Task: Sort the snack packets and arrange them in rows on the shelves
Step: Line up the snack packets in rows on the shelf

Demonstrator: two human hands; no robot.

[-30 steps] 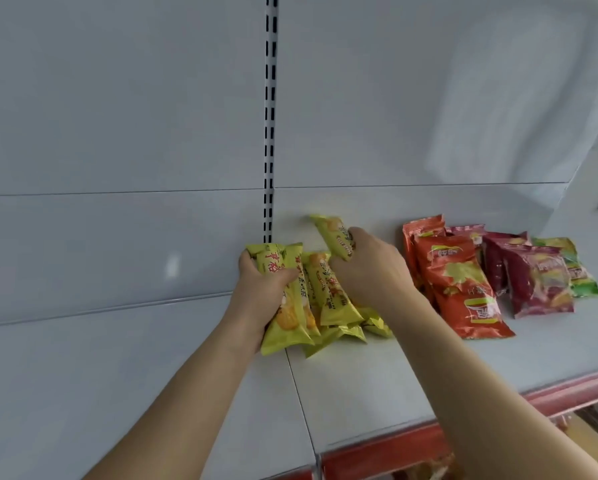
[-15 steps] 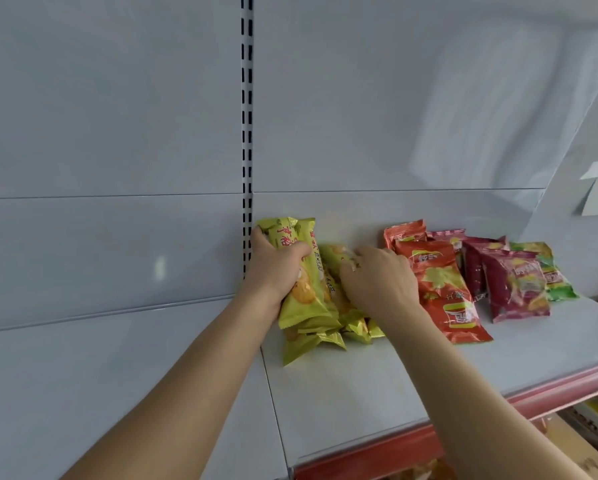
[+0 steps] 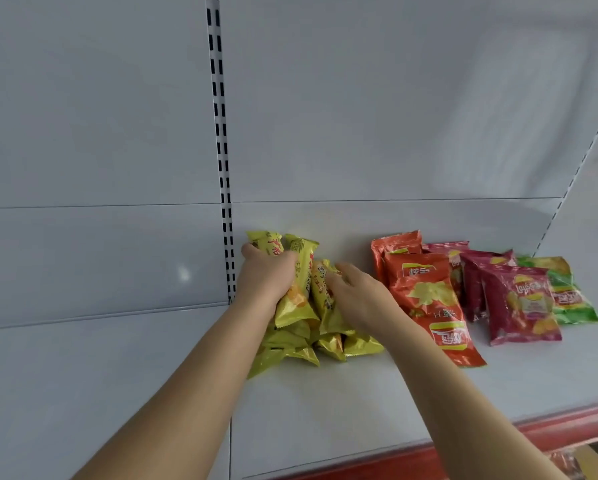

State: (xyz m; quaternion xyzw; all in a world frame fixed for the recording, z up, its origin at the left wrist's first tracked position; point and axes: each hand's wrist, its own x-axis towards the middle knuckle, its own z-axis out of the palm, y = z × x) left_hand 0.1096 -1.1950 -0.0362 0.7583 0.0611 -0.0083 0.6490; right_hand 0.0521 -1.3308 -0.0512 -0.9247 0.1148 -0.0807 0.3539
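Shelf, white, red front edge: carries all stock listed.

Step in hand (judged): squaring the yellow bunch into an upright row against the back panel. Best done by pressing both sides inward together, tops level, bottom seals tucked under, with a gap kept to the orange stack.

Orange chip packets: two visible, overlapping, just right of the right hand.

Maroon chip packets: about three, overlapping; rear ones partly hidden.

Green chip packet: one, far right, partly under the maroon.

Yellow snack packets: at least six, bunched beside the slotted upright; exact count hidden by hands.

Left hand: fingers curled round the leftmost yellow packets, clenching them.

Right hand: fingers fairly straight, pressing the bunch's right side.
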